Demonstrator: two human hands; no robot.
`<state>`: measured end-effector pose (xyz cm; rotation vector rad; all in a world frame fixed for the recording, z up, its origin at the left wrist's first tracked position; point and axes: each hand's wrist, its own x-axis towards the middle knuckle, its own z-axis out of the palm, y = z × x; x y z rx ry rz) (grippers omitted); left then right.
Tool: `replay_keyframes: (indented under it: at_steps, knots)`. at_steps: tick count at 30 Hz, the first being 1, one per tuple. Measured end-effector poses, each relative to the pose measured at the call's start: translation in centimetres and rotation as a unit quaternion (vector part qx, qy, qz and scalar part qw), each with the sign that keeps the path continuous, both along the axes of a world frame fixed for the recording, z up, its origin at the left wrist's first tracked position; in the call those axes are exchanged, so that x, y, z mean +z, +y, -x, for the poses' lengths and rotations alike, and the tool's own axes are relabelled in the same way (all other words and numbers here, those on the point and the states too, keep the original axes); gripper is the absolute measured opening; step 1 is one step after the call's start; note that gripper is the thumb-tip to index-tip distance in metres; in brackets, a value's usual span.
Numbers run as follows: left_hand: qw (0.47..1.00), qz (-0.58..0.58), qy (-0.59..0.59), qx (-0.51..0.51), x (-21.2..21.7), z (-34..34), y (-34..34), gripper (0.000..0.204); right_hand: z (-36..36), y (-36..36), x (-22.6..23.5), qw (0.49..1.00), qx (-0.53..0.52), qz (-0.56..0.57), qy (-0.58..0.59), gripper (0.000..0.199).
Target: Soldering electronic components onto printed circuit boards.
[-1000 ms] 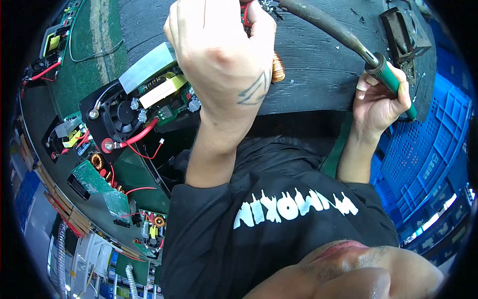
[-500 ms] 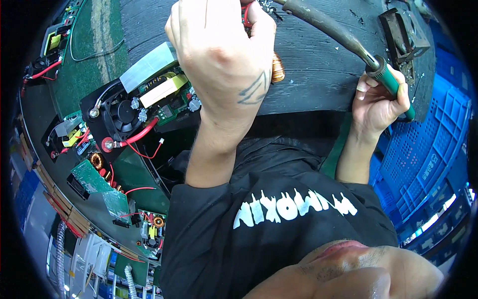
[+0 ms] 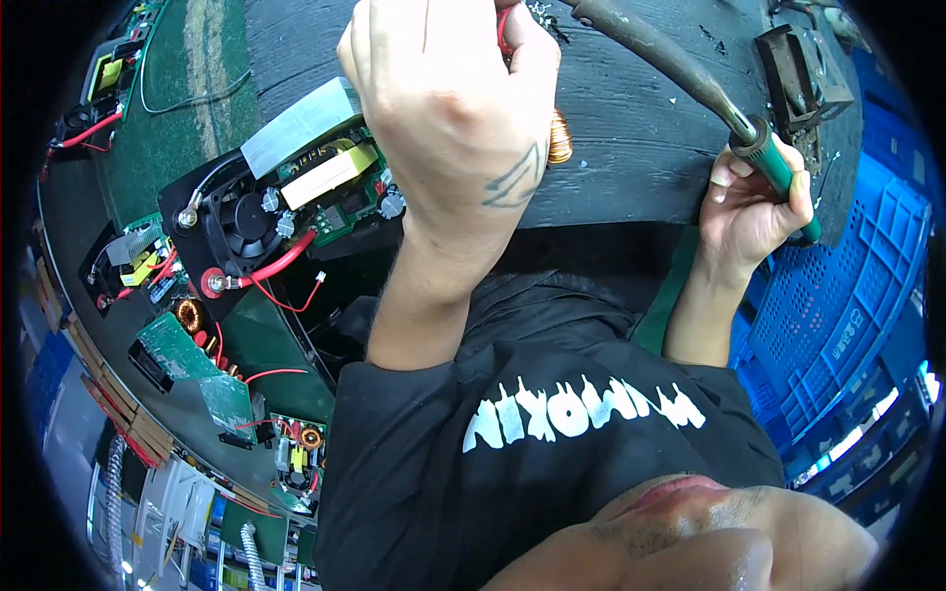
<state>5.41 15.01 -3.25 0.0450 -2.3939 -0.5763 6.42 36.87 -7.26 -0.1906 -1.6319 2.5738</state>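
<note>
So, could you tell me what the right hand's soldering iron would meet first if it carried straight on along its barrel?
Probably the small part pinched in the left hand; the soldering iron in the right hand points there, though depth is unclear.

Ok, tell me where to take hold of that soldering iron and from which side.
Grip the soldering iron by its green handle, just below the dark collar, where the right hand wraps it now. Come from the person's side, beneath it: the long dark barrel slants away up-left toward the work and is probably hot.
</note>
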Motion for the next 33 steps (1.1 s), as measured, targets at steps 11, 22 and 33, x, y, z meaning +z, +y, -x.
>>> replay_keyframes:
  at_steps: [11, 22, 33]
  knots:
    - [1.000, -0.022, 0.000, 0.002, -0.3, 0.0, 0.0, 0.023, -0.2, 1.0, -0.4, 0.997, 0.056, -0.010, 0.053, 0.038]
    - [0.995, -0.094, -0.015, -0.005, -0.6, 0.3, 0.7, 0.024, -0.1, 2.7, -0.2, 0.982, 0.104, -0.085, 0.133, 0.040]
    - [0.857, -0.360, 0.347, -0.129, -4.9, 3.3, 1.0, 0.022, 0.7, 3.1, 0.2, 0.962, 0.146, -0.127, 0.193, 0.040]
